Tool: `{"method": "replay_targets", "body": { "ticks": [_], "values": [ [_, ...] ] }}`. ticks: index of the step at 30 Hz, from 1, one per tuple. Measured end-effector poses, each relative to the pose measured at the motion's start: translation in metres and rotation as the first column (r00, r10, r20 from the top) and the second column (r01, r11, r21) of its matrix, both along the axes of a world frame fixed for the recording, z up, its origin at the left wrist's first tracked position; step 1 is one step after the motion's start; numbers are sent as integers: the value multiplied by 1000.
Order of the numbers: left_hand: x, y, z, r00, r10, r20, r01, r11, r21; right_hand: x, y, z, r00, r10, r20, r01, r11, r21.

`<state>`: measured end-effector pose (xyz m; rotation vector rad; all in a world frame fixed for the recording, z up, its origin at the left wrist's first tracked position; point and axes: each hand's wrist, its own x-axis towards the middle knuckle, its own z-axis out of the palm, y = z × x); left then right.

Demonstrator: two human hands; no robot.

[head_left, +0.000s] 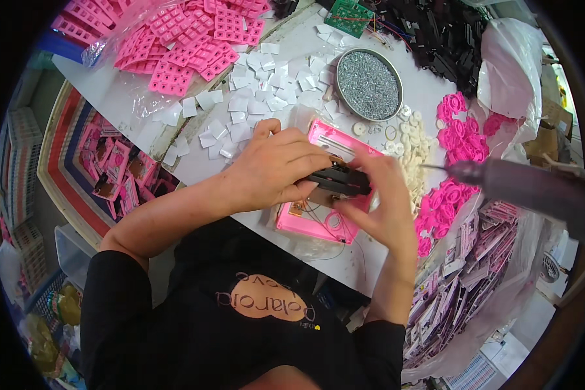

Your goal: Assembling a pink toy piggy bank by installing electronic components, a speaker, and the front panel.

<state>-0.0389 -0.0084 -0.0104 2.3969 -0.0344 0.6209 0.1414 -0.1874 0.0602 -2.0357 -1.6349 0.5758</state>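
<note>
A pink rectangular plastic casing point(289, 224) lies open in front of me on clear plastic wrap, with thin wires and a small copper-coloured part inside. Over its middle is a black plastic part point(344, 181), long and blocky. My left hand point(273, 166) pinches the left end of this part between thumb and fingers. On the right end, my right hand point(390, 201) has its thumb and fingers closed round it, slightly blurred. The fingers hide some of the casing's inside. A thin wire hangs past the casing's near edge.
Beyond the casing stand a round tin of small screws point(369, 84), white square pieces point(257, 97) and pink keypad pieces point(188, 39). Rightward lie cream rings point(413, 146), pink rings point(461, 140) and black parts point(445, 42). An electric screwdriver point(513, 185) juts in from the right.
</note>
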Motion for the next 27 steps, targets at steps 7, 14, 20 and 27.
{"method": "replay_targets", "body": {
  "ticks": [7,14,20,27],
  "values": [
    [-5,-13,-5,990,137,9,-123,912,-391,21,8,-7,965,-118,-234,156,976,152],
    [-4,-18,6,989,119,-85,-126,989,-84,33,51,6,926,-377,12,371,904,-211],
    [0,-23,9,985,143,-96,-143,990,1,23,24,6,989,-60,134,42,990,134],
    [0,-23,12,978,156,-136,-155,988,12,31,24,0,936,125,330,-189,967,169]
  ]
}}
